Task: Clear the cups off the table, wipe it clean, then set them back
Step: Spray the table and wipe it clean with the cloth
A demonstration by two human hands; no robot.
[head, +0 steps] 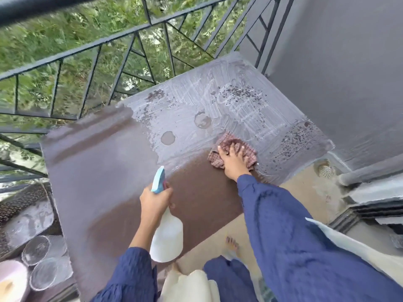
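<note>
Now the bench [104, 171] is foamy at its far right corner. Cups [36, 250] stand off it, beside its left edge. The left hand [156, 201] grips a spray bottle [168, 236]; the right hand [234, 162], fingers spread, presses a cloth [226, 141] near the right edge.

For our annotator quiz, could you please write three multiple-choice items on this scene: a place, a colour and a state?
1. Where is the cloth? A. under the right hand on the table B. on the railing C. on the floor
2. What colour is the head of the spray bottle? A. red B. light blue C. black
3. How is the table's far part? A. dry B. smeared with white streaks C. covered by cups
Key: 1 A, the hand presses it to the tabletop; 2 B, the left hand grips just below a blue nozzle; 3 B, foamy marks show there.
</note>
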